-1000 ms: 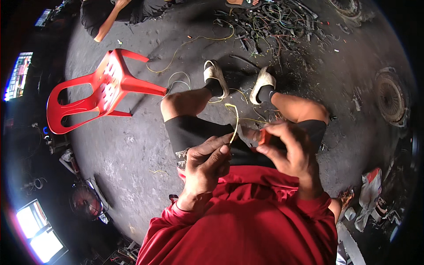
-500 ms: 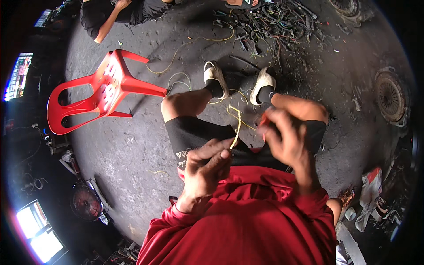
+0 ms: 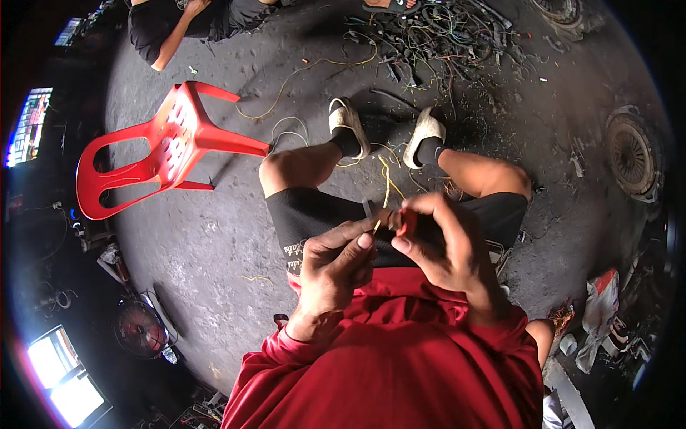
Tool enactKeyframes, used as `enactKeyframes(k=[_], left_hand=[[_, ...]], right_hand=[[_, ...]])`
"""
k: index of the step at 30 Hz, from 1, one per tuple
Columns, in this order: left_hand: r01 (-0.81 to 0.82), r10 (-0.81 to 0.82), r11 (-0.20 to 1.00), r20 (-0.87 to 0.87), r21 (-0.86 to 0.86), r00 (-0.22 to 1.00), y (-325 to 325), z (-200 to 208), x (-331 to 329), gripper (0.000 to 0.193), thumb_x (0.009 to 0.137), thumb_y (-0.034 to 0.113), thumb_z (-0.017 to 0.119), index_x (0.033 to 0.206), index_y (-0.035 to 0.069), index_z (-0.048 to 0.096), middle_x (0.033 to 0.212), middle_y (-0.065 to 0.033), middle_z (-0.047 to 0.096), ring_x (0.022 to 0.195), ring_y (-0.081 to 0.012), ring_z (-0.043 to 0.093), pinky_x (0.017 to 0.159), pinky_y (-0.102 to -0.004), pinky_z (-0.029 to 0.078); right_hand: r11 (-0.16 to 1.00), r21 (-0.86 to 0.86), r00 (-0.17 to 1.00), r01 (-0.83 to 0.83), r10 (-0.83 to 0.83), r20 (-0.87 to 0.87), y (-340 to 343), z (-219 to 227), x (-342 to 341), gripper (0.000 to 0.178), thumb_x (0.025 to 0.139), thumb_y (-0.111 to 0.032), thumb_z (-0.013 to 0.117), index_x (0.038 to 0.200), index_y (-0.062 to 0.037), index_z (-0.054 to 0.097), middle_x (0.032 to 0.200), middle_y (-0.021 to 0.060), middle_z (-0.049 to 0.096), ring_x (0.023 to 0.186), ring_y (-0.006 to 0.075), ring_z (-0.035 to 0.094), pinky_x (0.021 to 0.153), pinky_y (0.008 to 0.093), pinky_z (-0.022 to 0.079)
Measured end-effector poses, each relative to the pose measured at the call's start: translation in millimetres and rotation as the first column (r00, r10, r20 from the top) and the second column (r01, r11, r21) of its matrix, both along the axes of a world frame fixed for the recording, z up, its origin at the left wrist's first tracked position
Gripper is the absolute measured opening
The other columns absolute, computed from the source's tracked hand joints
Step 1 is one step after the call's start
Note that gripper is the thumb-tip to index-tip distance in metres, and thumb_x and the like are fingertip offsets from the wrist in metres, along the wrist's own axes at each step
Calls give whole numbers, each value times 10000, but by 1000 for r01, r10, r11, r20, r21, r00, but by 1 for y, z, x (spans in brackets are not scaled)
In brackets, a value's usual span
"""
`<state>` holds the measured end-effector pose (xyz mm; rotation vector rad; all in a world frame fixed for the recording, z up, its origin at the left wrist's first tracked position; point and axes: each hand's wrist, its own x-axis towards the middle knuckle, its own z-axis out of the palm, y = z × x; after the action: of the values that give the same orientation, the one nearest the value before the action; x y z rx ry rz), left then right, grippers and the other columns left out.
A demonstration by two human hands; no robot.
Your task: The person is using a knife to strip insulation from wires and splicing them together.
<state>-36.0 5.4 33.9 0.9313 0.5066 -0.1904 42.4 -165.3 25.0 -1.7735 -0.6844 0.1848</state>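
Observation:
Above my lap, my left hand pinches a thin yellow wire between thumb and fingers. The wire runs away from the fingertips toward the floor between my feet. My right hand is closed around a small red-handled tool. Its dark end meets the wire just beyond my left fingertips. Fingers hide most of the tool, so its exact kind does not show.
A red plastic chair stands at the left. Beyond my feet lies a heap of tangled wires, near another person at upper left. At right, a round metal disc rests on the floor. A fan stands lower left.
My right hand has moved left, bringing the red-handled tool against the wire by my left fingertips. The wire, upright before, now hangs away from me. My left hand has barely moved.

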Motion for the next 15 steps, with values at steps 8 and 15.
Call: enactKeyframes(k=[8,15], left_hand=[[16,-13,998,-52,57,999,-1,-9,-3,241,917,132,622,1099,-25,648,759,-65,623,472,-67,473,418,-192,349],[11,-7,998,-53,66,999,3,-15,-6,231,918,122,601,1079,-39,640,786,-93,671,476,-89,478,414,-203,339]], right_hand=[[964,243,818,107,54,-573,7,-17,16,256,821,-147,729,1016,-27,613,878,15,637,745,67,569,646,218,462],[939,280,759,199,33,-651,8,-16,43,272,816,-149,726,1027,-19,615,859,20,638,789,90,598,699,240,489]])
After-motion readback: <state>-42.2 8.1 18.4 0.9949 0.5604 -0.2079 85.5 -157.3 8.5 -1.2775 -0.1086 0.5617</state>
